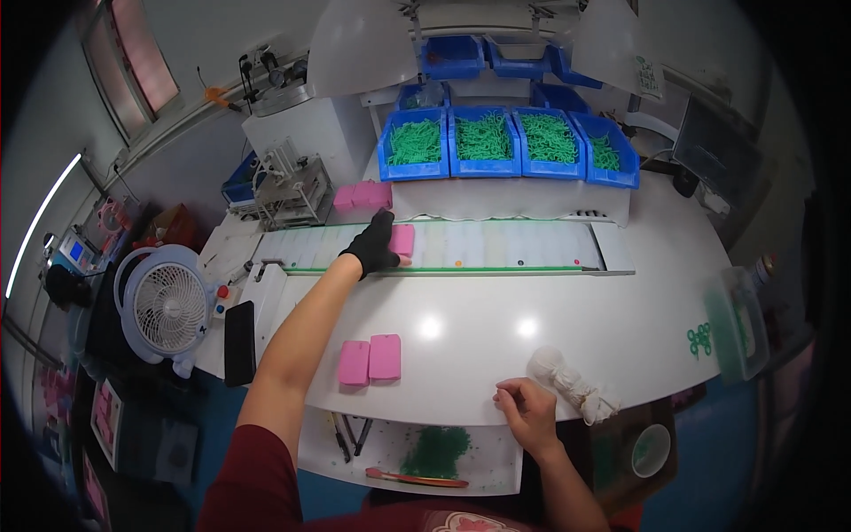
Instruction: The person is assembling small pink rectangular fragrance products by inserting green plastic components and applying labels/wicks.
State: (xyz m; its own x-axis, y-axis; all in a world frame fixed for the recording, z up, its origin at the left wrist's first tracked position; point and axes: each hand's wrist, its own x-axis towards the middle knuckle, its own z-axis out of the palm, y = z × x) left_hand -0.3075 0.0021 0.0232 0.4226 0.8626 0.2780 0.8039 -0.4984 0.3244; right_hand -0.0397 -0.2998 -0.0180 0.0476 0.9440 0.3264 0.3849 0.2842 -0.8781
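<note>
My left hand [376, 246], in a black glove with a bare fingertip showing, reaches over the narrow conveyor belt. Its thumb and fingers span the left side of a pink block [403, 240] on the belt, closed on it. My right hand [526, 412] is bare and hovers by the table's near edge with loosely curled fingers; nothing shows in them. Just beyond it lies a bundle of whitish cloth [572, 381]. Two more pink blocks [370, 359] lie side by side on the white table, left of centre. Further pink blocks [362, 196] sit behind the belt.
Blue bins [483, 168] of green pieces stand behind the conveyor [505, 248]. On the left are a fan [168, 306], a black phone-like slab [239, 344] and a metal fixture [292, 191]. Green rings [699, 340] and a clear tub [737, 324] are right. An open drawer [496, 457] sits below.
</note>
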